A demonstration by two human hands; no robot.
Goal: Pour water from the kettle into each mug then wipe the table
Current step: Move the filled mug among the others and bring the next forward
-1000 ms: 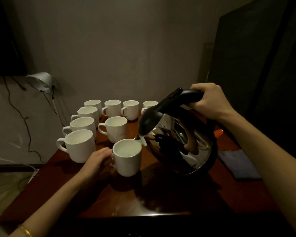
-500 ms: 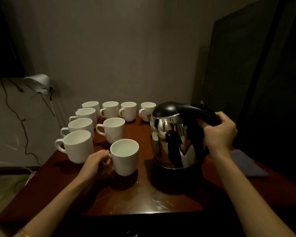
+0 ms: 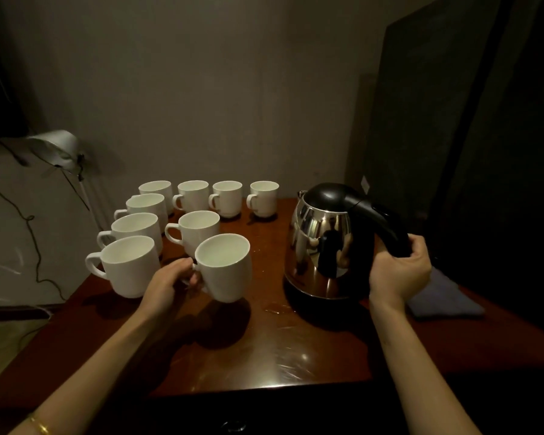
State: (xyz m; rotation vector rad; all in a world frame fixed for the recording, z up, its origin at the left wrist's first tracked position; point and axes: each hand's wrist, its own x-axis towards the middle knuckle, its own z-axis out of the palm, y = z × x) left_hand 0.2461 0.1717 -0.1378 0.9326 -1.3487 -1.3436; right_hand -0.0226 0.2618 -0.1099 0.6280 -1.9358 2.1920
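Observation:
A shiny steel kettle (image 3: 324,246) with a black lid and handle stands upright on the dark wooden table (image 3: 280,350). My right hand (image 3: 399,271) grips the lower part of its handle. My left hand (image 3: 167,285) holds the handle of a white mug (image 3: 225,268), which is lifted off the table and tilted slightly to the right. Several more white mugs stand behind it, the nearest (image 3: 129,266) at the left, another (image 3: 198,229) just behind the held one, and a row along the far edge (image 3: 226,197).
A folded blue-grey cloth (image 3: 443,301) lies on the table right of the kettle. Small wet spots (image 3: 275,307) glisten beside the kettle's base. A lamp (image 3: 55,149) and cables hang left of the table. A dark panel leans against the wall at the right.
The kettle went from tilted over the mug to standing upright on the table farther right. My left hand has lifted the filled mug off the table.

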